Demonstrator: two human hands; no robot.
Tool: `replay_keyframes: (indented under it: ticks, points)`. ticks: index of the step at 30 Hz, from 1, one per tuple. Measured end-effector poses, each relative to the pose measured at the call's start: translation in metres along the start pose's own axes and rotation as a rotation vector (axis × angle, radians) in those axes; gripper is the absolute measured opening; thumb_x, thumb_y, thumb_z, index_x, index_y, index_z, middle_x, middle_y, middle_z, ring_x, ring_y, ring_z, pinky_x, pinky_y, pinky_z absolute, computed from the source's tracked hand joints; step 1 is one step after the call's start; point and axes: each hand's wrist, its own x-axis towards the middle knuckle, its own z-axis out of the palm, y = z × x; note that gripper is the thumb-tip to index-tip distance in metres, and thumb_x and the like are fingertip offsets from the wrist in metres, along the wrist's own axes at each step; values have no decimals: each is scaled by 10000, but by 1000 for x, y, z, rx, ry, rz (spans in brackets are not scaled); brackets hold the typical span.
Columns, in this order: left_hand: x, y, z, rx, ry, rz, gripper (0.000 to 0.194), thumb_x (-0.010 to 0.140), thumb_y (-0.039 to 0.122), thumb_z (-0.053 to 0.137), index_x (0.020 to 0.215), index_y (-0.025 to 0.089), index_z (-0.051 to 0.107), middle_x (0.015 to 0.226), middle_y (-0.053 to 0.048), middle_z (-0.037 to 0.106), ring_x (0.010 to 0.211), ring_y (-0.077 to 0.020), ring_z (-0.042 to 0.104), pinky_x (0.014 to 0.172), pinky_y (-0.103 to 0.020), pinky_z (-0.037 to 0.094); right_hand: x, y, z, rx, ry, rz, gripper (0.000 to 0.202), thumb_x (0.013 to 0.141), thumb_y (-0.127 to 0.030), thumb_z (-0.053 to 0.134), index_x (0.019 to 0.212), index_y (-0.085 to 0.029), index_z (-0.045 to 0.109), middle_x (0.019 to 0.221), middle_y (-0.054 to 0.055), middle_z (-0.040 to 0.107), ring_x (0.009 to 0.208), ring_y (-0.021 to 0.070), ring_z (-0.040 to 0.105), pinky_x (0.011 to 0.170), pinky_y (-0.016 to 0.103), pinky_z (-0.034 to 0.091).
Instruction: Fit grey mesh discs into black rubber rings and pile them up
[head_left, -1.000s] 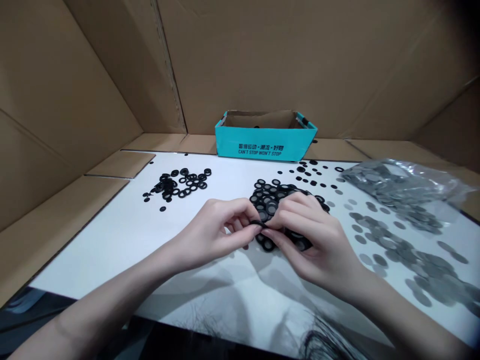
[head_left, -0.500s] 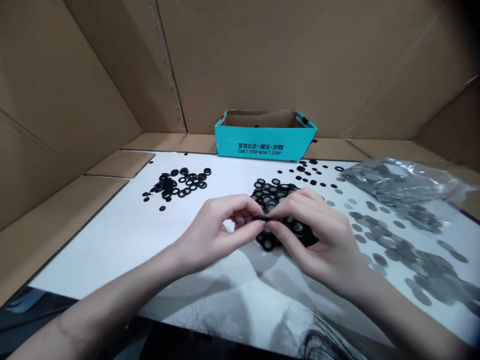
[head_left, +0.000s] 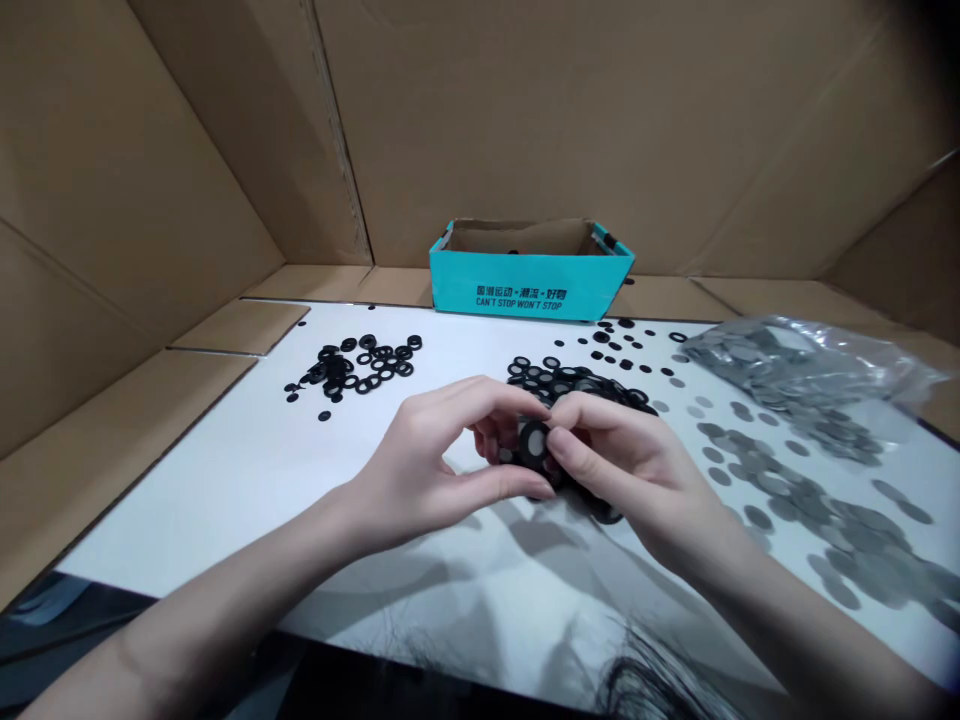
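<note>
A black ring with a grey disc in its middle [head_left: 535,444] is pinched at its edge by the thumb and forefinger of my right hand [head_left: 637,455], its face turned toward me. My left hand [head_left: 431,450] curves around it, thumb below and forefinger above with a gap between them; its other fingers are curled and partly hidden. Beneath and behind both hands lies a pile of black rings with grey centres [head_left: 577,383], partly covered by my fingers.
Loose black rings [head_left: 367,365] lie at the left of the white table [head_left: 225,460]. A turquoise box [head_left: 525,285] stands at the back, small black discs [head_left: 626,364] to its front right. Grey discs [head_left: 862,535] spread along the right, beside a clear plastic bag [head_left: 885,380]. Cardboard walls surround the table.
The ring has turned from edge-on to face me. My left thumb and forefinger have spread apart, while my right hand still pinches the ring and sits slightly lower.
</note>
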Motion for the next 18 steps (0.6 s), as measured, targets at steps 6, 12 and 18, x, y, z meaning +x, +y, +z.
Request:
replay_keyframes:
  ticks: [6, 12, 18]
  points:
    - [-1, 2, 0, 125, 34, 112, 213, 840, 311, 759, 939, 143, 672, 759, -14, 670, 662, -106, 608, 659, -217, 516, 1, 5, 1, 309, -150, 136, 350, 889, -511, 626, 720, -205, 607, 718, 17, 585, 665, 139, 529, 635, 264, 458]
    - [-4, 1, 0, 170, -4, 150, 98, 929, 166, 639, 1016, 125, 658, 801, -30, 687, 726, -108, 631, 710, -206, 517, 1, 4, 2, 390, -173, 197, 362, 842, -523, 675, 712, -191, 607, 695, 11, 571, 650, 133, 528, 614, 254, 452]
    - [-5, -4, 0, 270, -20, 216, 155, 971, 182, 562, 1093, 158, 654, 819, -26, 641, 723, -110, 613, 681, -200, 524, 1, 6, 3, 402, -182, 174, 306, 840, -496, 693, 856, -191, 676, 765, 19, 610, 694, 136, 563, 661, 261, 491]
